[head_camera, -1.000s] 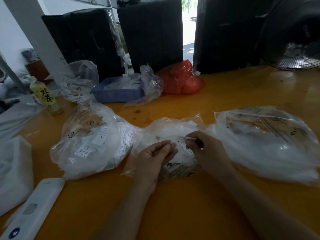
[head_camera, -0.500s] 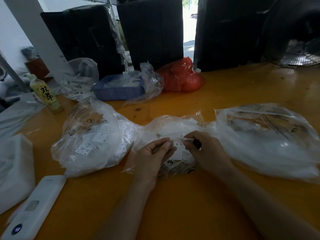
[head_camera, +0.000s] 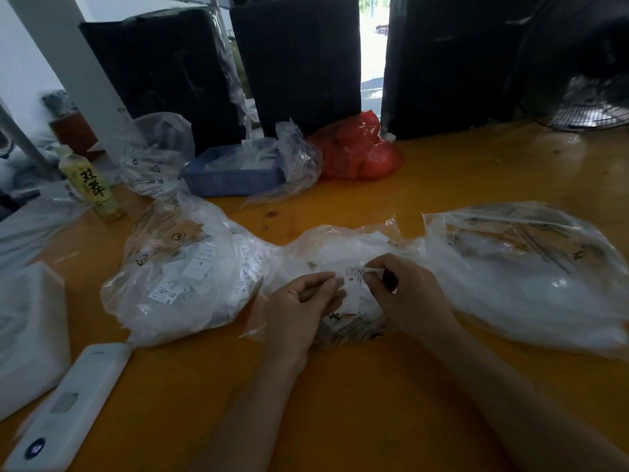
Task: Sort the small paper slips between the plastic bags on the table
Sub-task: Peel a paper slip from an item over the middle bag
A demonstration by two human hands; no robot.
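Change: little is altered since the earlier frames; both hands are kept over the middle bag, and the slip between them is now lifted a touch higher and seen flatter, with an "S" legible on it.
Left bag (head_camera: 190, 277): lies left of the hands on the table (head_camera: 391, 413), bulging with white slips; many are seen through the plastic, too many to count.
Left hand (head_camera: 303, 301): fingers are curled and pinched at the left edge of the slip (head_camera: 352, 291); whether other slips are held under it cannot be told.
Middle bag (head_camera: 340, 247): lies under and behind both hands, and slips are seen inside it.
Right hand (head_camera: 401, 294): thumb and fingertips are pinched on the upper right corner of the same slip.
Right bag (head_camera: 531, 267): lies right of the hands, clear, mostly slack; few if any slips can be made out in it.
Progress: sorting is judged partly done, since the left bag is already well filled; the middle bag is not emptied, so more is left.
Count, task things: three clear bags in the near row, one slip held, two hands.
Count, other things: one bottle (head_camera: 92, 185), one blue tray (head_camera: 235, 175), one red bag (head_camera: 360, 148), one fan (head_camera: 585, 97), one white device (head_camera: 68, 413) at the near left.
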